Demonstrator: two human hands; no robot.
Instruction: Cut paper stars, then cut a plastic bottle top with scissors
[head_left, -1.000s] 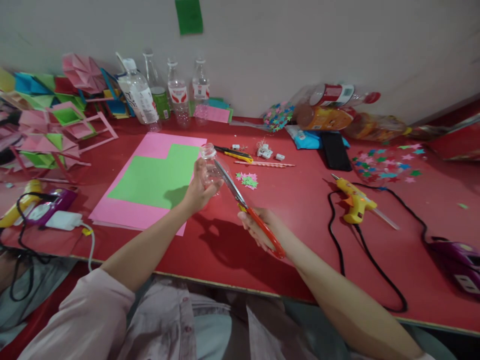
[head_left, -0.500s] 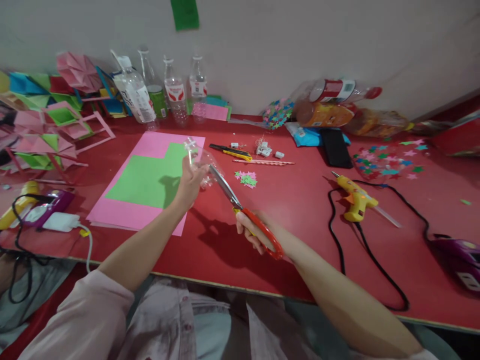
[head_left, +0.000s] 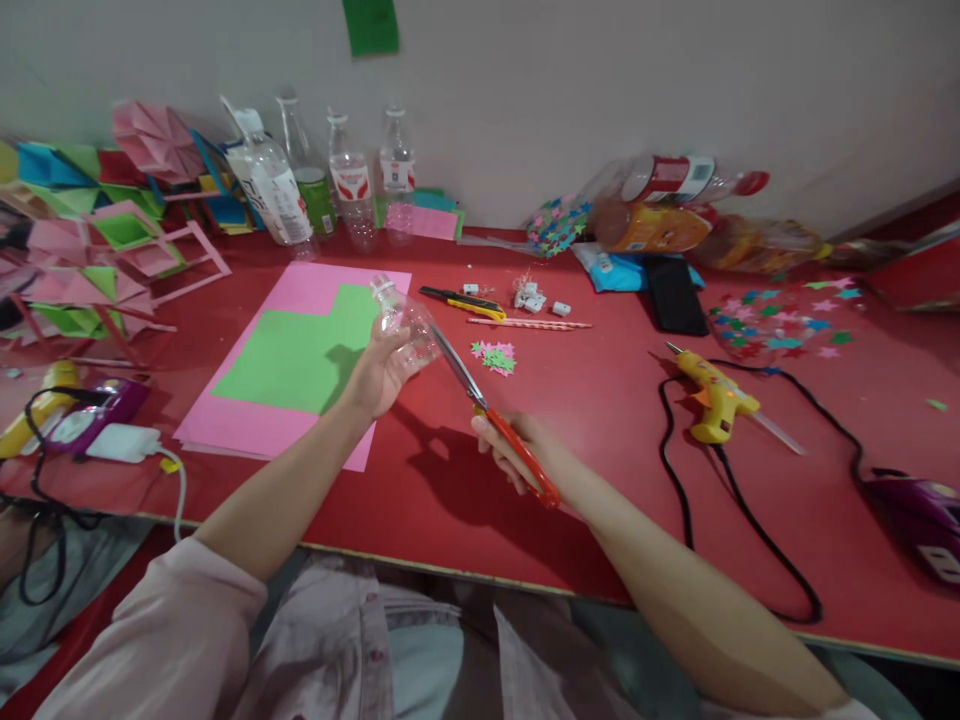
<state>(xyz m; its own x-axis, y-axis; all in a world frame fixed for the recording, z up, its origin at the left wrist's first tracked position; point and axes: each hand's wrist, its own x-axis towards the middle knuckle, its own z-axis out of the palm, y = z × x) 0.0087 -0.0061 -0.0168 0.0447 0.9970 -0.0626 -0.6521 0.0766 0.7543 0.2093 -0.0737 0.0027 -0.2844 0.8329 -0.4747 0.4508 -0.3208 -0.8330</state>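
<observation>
Red-handled scissors (head_left: 525, 455) are gripped in your right hand (head_left: 541, 448), and their blades point away from you and toward the left, up to the clear plastic bottle (head_left: 412, 350). This bottle is in your left hand (head_left: 375, 380), with the fingers closed around its side, so the left hand is the nearer one to it. Its long axis is tilted: the neck points away and to the left, while the wider end is turned to the right, on the side of the blades. If the blade tips touch the plastic, I cannot tell, and how far the blades are open is also not clear. Under both hands is the red table (head_left: 615, 400). Left of your left hand lies a green sheet (head_left: 277, 360) on a pink sheet (head_left: 217, 435); to the right of your right hand is a yellow glue gun (head_left: 716, 400). Just beyond the hands, small paper stars (head_left: 495, 357) lie in a pile, and behind them a yellow-black cutter (head_left: 474, 306). Farther, beyond your left hand, plastic bottles (head_left: 354, 190) stand near the grey wall (head_left: 525, 90).
</observation>
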